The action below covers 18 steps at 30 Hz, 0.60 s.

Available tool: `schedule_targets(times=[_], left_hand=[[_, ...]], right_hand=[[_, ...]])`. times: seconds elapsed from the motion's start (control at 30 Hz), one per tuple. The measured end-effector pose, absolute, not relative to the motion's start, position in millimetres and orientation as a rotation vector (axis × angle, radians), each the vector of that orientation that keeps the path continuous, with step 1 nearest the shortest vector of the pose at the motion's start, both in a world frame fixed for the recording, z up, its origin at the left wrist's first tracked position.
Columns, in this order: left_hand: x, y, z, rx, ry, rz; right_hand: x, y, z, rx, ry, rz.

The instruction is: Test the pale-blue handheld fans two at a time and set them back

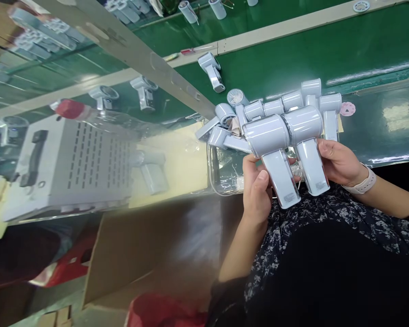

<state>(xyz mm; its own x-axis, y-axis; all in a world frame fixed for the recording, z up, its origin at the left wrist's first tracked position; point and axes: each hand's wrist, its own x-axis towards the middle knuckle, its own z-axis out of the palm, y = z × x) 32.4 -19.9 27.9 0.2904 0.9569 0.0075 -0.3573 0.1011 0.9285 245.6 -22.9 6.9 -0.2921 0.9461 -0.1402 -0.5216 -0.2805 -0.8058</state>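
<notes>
Left hand (255, 193) fingers closed round a white hair dryer (281, 179) handle; right hand (339, 163) fingers grip a second dryer (311, 165); more dryers (272, 107) lie heaped on a clear plastic bag (225, 175), far side, on the green table (378, 45).

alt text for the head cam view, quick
A person's left hand grips a glossy pale blue hair dryer by the handle, and the right hand, wearing a pale watch strap, grips a second hair dryer. More dryers lie heaped on a clear plastic container on a green workbench.

Green assembly belt (293, 45), grey vented metal case (78, 159), red-capped plastic bottle (68, 110), cardboard box (139, 245), red stool (78, 254)
</notes>
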Motion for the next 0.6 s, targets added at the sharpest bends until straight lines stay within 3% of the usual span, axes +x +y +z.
schedule_targets(times=[0.6], left_hand=[[29,-5,24,0.895,0.746,0.964]], right_hand=[[226,-18,32,-0.721,-0.654,1.852]])
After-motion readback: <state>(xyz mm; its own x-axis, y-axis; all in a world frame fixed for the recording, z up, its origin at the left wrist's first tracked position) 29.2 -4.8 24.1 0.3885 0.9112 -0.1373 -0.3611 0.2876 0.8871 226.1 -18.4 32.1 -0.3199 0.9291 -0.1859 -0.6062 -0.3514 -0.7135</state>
